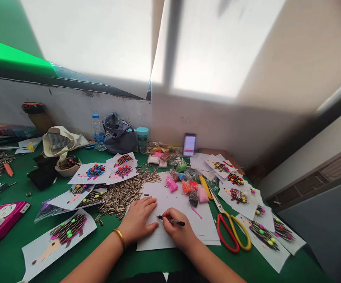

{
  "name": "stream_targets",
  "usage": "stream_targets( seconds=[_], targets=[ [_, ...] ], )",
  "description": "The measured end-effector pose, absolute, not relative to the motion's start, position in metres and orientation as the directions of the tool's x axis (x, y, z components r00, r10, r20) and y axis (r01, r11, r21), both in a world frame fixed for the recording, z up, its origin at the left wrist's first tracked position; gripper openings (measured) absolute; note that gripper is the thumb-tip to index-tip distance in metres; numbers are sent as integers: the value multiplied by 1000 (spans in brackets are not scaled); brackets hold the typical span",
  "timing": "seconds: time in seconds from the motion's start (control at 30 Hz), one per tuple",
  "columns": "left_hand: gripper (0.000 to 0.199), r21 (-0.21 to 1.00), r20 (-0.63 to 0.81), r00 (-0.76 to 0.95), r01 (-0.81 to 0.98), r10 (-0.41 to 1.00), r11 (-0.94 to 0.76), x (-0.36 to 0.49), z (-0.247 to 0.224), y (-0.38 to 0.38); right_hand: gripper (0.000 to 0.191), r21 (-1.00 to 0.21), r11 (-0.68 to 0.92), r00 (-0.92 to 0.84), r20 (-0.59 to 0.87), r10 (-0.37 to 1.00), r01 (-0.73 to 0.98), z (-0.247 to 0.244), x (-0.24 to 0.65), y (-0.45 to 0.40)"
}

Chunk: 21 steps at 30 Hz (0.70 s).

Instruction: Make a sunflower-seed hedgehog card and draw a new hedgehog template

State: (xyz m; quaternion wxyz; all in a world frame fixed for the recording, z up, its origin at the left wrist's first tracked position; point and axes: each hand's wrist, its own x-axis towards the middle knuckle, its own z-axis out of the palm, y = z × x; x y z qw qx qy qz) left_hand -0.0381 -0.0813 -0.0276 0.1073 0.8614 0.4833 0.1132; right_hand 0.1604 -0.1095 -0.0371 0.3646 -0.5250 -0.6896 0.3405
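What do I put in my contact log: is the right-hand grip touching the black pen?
Touching: the head view shows the right-hand grip closed around the black pen, whose rear end sticks out.

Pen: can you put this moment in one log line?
right hand: holds pen | left hand: rests on paper | seeds: heaped left of paper

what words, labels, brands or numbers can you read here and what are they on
"36", followed by a small unclear mark: faint handwriting on the wall
Phone screen: blurred, unreadable
Water bottle label: too small to read
Pink box, white label: too small to read
White paper under the pen: any marks too faint to read
No brand can be made out.
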Motion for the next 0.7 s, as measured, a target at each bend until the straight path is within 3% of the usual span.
stream_targets(
  seconds=[0.7],
  targets=[
    [62,307,69,502,811,862,-497,-38,-26,-81,13,-826,157,-4,184,983,541,-37,177,-112]
  ],
)
